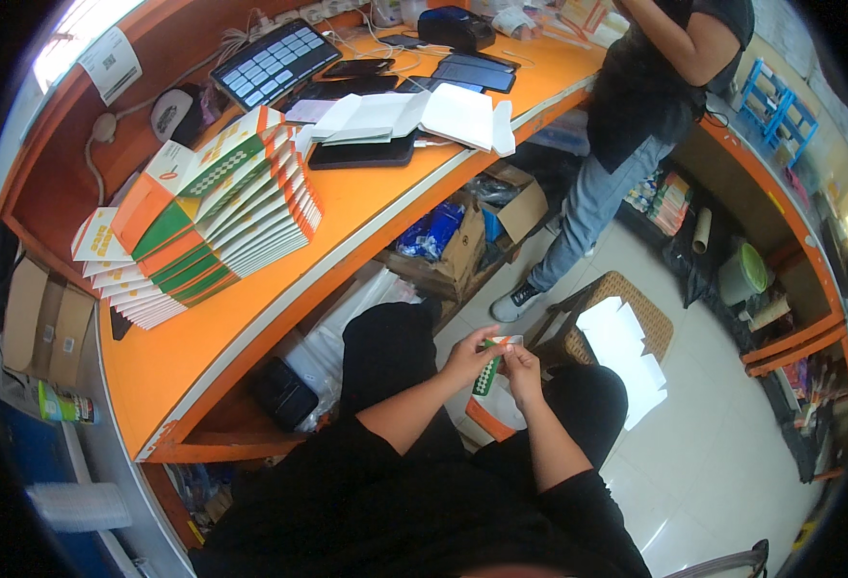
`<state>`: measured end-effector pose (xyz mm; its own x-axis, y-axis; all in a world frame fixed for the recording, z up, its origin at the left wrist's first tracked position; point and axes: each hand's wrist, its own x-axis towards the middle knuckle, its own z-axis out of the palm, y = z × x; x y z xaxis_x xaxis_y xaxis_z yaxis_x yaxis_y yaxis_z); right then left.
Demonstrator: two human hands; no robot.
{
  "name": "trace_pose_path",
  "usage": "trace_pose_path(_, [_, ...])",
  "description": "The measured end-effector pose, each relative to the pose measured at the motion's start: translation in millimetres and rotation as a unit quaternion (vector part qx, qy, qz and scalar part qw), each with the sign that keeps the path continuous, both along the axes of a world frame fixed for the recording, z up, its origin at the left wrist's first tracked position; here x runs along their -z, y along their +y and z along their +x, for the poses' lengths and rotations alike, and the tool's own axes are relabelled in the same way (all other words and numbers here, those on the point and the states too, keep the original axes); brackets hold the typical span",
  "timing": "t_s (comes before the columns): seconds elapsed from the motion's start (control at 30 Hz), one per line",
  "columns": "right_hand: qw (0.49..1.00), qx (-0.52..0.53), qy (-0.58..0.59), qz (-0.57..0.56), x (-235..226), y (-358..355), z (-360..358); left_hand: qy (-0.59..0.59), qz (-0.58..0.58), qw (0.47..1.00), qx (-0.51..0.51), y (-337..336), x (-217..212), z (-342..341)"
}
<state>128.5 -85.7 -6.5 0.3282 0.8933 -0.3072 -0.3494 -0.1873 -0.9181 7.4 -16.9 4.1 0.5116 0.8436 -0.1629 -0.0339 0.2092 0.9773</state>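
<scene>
Over my lap, a small cardboard carton (488, 416) in green, orange and white is pinched between my two hands. My left hand (464, 360) closes on its upper left side, and my right hand (523, 374) grips the upper right, the fingers of both nearly meeting at the top edge. The carton looks partly folded; its lower end hangs between my forearms. On the orange table (347, 217) to the left, a tall stack of matching cartons (250, 207) leans in a fanned row. A flat white die-cut card (622, 349) lies on the woven stool (650, 306) by my right knee.
White card sheets (371, 118), a lit tablet (277, 65), phones and cables crowd the table's far part. Another person (640, 125) stands at its far end. Open boxes (520, 207) sit under the table. Shelves (797, 349) with goods line the right side.
</scene>
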Motion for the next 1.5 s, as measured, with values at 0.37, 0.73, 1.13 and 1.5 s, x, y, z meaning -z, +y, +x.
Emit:
trace_pose_path(0.37, [0.923,0.214,-0.31,0.079,-30.0,6.2,8.9,0.103,0.07,0.987,-0.101,13.7,-18.6,-2.9])
trace_pose_path(0.73, [0.945,0.061,-0.322,-0.022,-18.0,-0.6,-0.7,0.095,0.063,0.992,-0.062,1.3,-21.8,-3.1])
trace_pose_path(1.13, [0.927,0.365,-0.084,-0.032,-32.2,-0.3,59.0,-0.199,-0.183,0.941,0.202,31.7,10.4,-18.8])
trace_pose_path(1.5, [0.959,0.028,-0.241,-0.144,38.2,15.2,37.4,-0.132,-0.082,0.981,0.119,33.5,-2.2,-13.0])
